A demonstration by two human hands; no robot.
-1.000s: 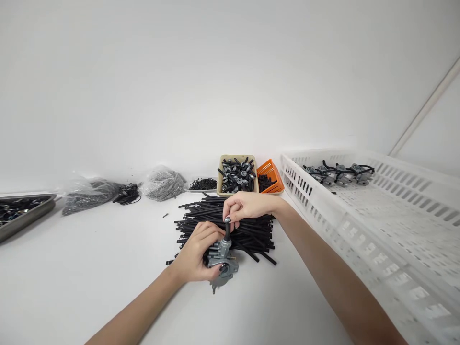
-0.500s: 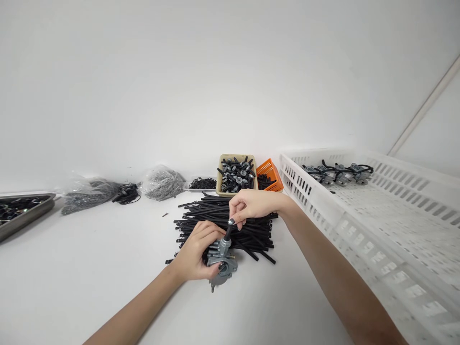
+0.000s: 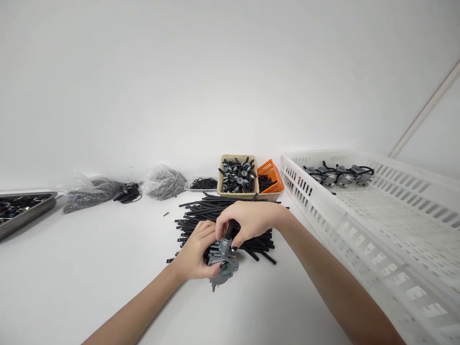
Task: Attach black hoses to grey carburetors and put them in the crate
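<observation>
A grey metal carburetor point(image 3: 223, 268) stands tilted above the white table, with a cap carrying a black rubber boot point(image 3: 229, 230) at its upper end. My left hand point(image 3: 197, 251) wraps its body from the left, the thumb pressed near the round bore. From the right, my right hand point(image 3: 247, 223) curls over the cap, fingers behind the boot and thumb down by the collar. The fingers partly hide the cap. Behind and under both hands lies a pile of black rubber hoses point(image 3: 201, 208).
A cream bin point(image 3: 220, 191) of black-and-silver caps and an orange basket point(image 3: 276, 175) of small black parts stand behind. At right is a white crate point(image 3: 323, 211) with several carburetors point(image 3: 341, 175). Leftward lie bagged parts point(image 3: 163, 182), black cords point(image 3: 128, 192) and a metal tray point(image 3: 36, 211).
My right hand has gone from pinching the boot's tip to curling lower around the cap, thumb near the collar. My left hand keeps its hold on the carburetor.
</observation>
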